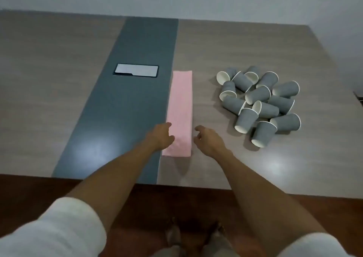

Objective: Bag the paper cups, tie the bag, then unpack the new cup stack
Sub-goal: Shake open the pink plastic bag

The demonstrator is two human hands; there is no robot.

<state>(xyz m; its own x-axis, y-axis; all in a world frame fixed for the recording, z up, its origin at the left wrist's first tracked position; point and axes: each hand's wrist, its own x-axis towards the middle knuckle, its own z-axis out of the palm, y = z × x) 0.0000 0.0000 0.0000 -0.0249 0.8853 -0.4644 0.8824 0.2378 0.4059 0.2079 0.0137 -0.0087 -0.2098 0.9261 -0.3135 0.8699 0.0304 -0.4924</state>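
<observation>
A long, flat pink bag (pixel 181 107) lies on the table, its length running away from me. To its right, several grey paper cups (pixel 259 103) with white insides lie tipped over in a loose pile. My left hand (pixel 160 137) rests at the bag's near left edge, fingers overlapping the pink. My right hand (pixel 209 138) hovers just right of the bag's near end, fingers curled apart and holding nothing.
A dark phone (pixel 136 70) lies face up on the grey-blue centre strip (pixel 125 107) of the wooden table (pixel 49 89). The table's near edge crosses below my forearms. A dark object (pixel 359 95) sits at the far right edge.
</observation>
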